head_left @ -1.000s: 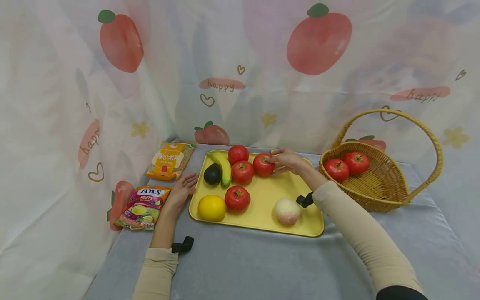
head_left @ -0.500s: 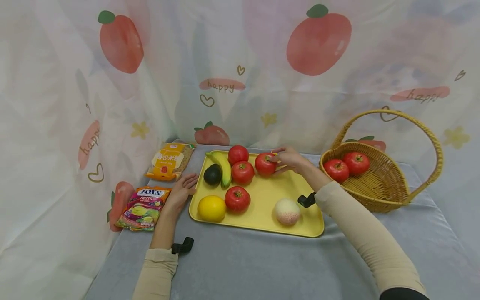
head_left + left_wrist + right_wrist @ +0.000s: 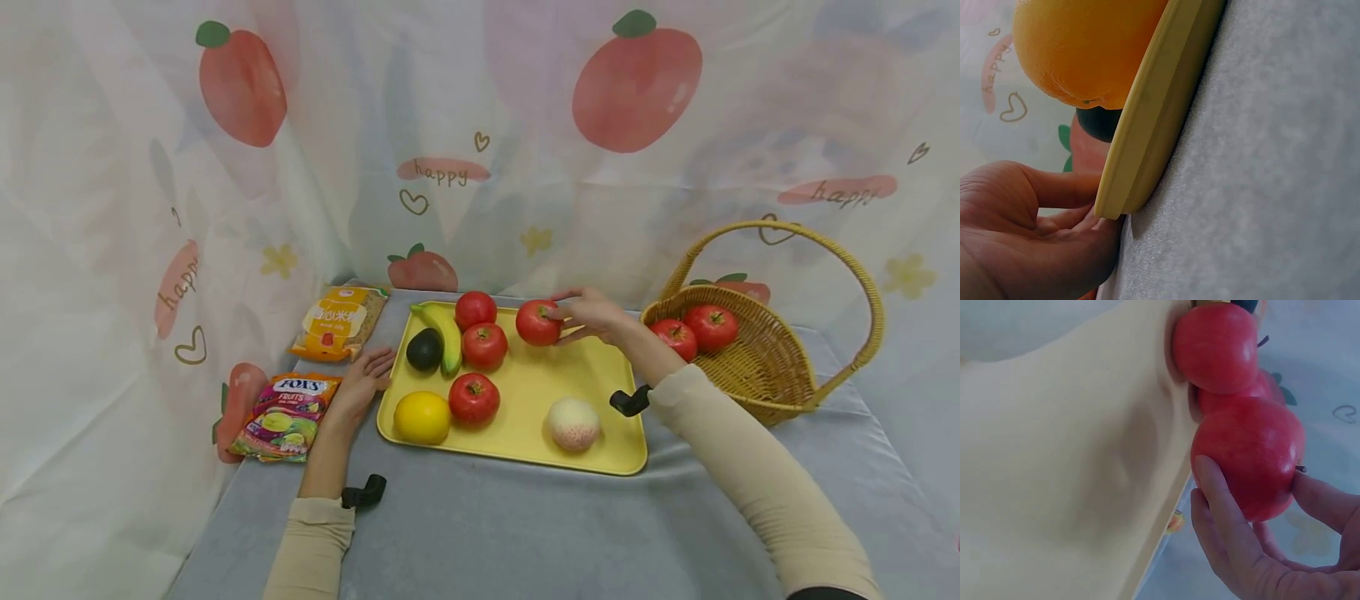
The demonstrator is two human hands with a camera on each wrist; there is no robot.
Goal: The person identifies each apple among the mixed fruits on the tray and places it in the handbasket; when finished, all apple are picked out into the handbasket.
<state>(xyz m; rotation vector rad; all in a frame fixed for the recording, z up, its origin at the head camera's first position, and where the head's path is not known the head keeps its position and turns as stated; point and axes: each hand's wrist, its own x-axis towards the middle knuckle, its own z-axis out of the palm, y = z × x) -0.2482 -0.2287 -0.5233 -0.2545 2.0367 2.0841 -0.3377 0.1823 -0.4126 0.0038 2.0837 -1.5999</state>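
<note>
My right hand [image 3: 595,313] holds a red apple [image 3: 538,322] between thumb and fingers above the back of the yellow tray [image 3: 525,454]. In the right wrist view, fingertips curl round this apple [image 3: 1247,456], beside other red apples [image 3: 1215,347]. My left hand [image 3: 363,383] rests at the tray's left edge with its fingers extended. Its fingertips touch the tray rim [image 3: 1141,119] in the left wrist view. On the tray lie more apples [image 3: 474,399], a banana [image 3: 452,337], a dark green avocado [image 3: 424,350], a yellow citrus fruit [image 3: 422,417] and a pale peach [image 3: 573,424].
A wicker basket [image 3: 780,367] with a tall handle stands right of the tray, holding two red apples [image 3: 710,327]. Left of the tray lie a yellow food packet [image 3: 341,321] and a FOX'S candy bag [image 3: 287,417]. A printed curtain [image 3: 517,200] hangs behind the grey cloth-covered table [image 3: 487,533].
My right hand has lifted the apple and moved it slightly right, away from the other apples. My left hand has stayed at the tray's edge.
</note>
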